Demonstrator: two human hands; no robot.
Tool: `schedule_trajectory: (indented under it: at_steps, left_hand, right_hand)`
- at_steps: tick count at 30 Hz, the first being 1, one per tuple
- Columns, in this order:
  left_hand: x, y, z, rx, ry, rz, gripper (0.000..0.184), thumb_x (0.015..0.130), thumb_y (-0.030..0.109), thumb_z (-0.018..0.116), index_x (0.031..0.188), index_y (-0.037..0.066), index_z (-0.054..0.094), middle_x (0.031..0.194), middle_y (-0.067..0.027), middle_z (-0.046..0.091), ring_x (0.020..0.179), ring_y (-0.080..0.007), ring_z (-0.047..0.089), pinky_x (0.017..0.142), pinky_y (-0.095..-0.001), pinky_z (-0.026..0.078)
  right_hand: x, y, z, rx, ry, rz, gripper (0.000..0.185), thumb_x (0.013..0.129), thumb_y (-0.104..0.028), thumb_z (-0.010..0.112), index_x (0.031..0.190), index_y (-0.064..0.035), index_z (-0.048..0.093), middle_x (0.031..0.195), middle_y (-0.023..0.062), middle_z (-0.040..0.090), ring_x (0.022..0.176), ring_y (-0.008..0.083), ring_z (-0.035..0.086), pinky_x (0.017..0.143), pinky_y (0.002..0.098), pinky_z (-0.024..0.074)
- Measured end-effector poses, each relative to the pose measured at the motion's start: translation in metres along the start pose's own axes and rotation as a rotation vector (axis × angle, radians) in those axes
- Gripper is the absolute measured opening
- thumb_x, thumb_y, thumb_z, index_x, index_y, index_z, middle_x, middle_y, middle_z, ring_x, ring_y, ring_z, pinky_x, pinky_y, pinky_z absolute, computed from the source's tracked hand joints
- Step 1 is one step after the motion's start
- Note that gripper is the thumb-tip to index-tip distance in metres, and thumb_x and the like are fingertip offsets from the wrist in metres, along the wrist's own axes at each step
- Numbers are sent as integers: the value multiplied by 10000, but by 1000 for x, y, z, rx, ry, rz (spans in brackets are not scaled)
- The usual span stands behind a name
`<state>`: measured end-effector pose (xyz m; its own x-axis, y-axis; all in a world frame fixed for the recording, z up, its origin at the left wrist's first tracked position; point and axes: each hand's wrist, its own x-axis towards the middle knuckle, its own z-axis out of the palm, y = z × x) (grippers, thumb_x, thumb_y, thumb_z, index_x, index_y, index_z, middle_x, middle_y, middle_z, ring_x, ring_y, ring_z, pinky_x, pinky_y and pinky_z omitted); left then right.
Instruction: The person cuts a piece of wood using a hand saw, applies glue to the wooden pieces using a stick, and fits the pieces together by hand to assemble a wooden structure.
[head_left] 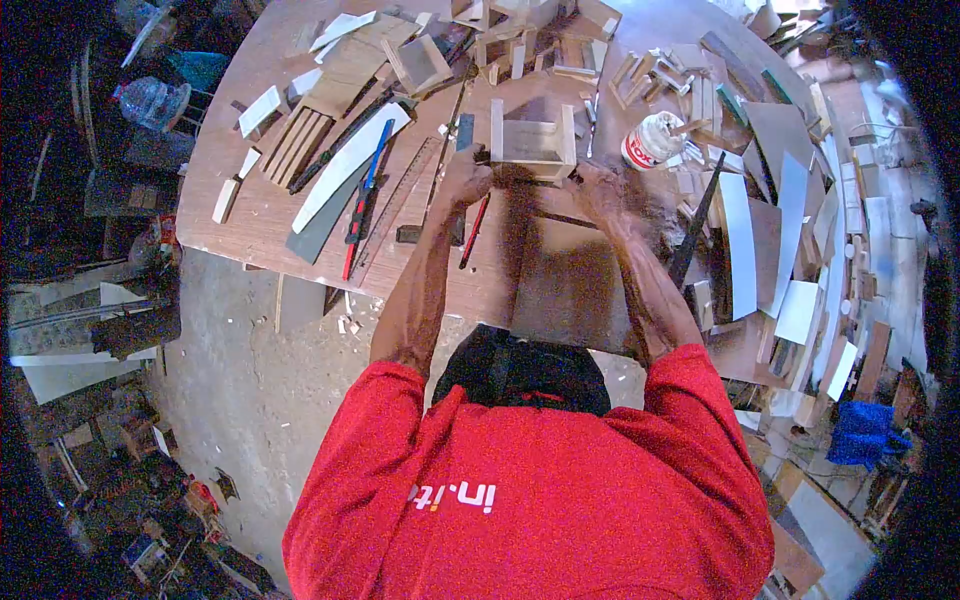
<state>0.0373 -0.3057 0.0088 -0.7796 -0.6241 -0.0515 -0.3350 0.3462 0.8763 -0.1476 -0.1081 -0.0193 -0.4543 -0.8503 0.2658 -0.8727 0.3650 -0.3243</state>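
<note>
A small, open-fronted wooden frame with two uprights and a panel between them stands near the middle of the table. My left hand is closed at its lower left corner, the fingertips partly hidden. At the lower right corner my right hand pinches the same piece. Just below my left hand lies a thin red pencil-like stick. A dark block rests beside my left forearm. To the right of my right hand stands a white glue jar with red lettering and a stick in its mouth.
On the left of the tabletop lie a blue-and-red cutter-like tool, a long ruler and white strips. Several small wooden assemblies crowd the far side. A dark saw-like blade and white panels lie at right.
</note>
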Motion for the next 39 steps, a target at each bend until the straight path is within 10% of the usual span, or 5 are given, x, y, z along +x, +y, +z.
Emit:
schedule_trajectory:
  at_steps: [10, 12, 29, 35, 39]
  left_hand:
    - [-2, -4, 4, 107, -23, 106, 529, 627, 133, 612, 1117, -57, 548, 968, -296, 616, 906, -455, 596, 801, -455, 492]
    - [-6, 2, 8, 141, 6, 63, 578, 625, 126, 609, 1164, -56, 512, 989, -301, 611, 920, -456, 592, 810, -455, 491]
    - [-12, 12, 29, 285, 190, -102, 819, 605, 31, 626, 1349, -19, 286, 847, -289, 617, 810, -484, 597, 693, -515, 482]
    - [-10, 3, 34, 337, 369, 187, 894, 615, 34, 637, 1379, -39, 179, 809, -290, 611, 778, -488, 594, 653, -526, 473]
    - [-9, 12, 31, 358, 262, -141, 880, 636, 39, 637, 1384, -34, 179, 806, -289, 616, 768, -475, 602, 650, -516, 480]
  right_hand:
    - [11, -2, -9, 98, -143, 103, 380, 783, -286, 708, 1038, -23, 610, 921, 190, 658, 849, 360, 642, 736, 458, 503]
    - [14, -2, -13, 3, -317, 242, 744, 693, -308, 785, 1291, -4, 462, 1152, 240, 594, 1069, 379, 582, 898, 444, 475]
    - [59, 19, -22, 202, -165, -93, 1112, 590, -316, 842, 1439, -12, 190, 1356, 261, 421, 1263, 390, 416, 1049, 425, 357]
    - [62, 19, -23, 268, -181, -108, 1248, 550, -318, 860, 1475, -22, 77, 1428, 260, 335, 1331, 389, 332, 1102, 415, 294]
    - [55, 8, -34, 427, -268, -39, 1340, 518, -319, 871, 1478, -36, -21, 1477, 249, 243, 1374, 382, 243, 1137, 403, 223]
